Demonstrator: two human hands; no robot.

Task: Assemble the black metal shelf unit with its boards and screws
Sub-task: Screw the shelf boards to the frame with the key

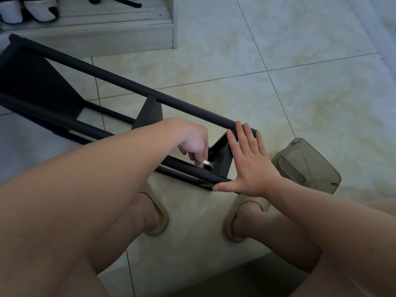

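Note:
The black metal shelf unit (120, 82) lies on its side on the tiled floor, its tubes running from upper left to lower right. A black board (150, 112) sits between the tubes at mid-length, and another black board (222, 155) at the near end. My left hand (195, 144) pinches a small silver tool (207, 163) at the joint between the near tube and the end board. My right hand (248, 161) lies flat with spread fingers across the shelf's near end, fingertips on the far tube and thumb on the near tube.
A translucent grey plastic container (308, 166) lies on the floor just right of my right hand. My two feet in beige slippers (156, 219) stand below the shelf end. A pale cabinet base (128, 33) with shoes (40, 9) stands at the upper left.

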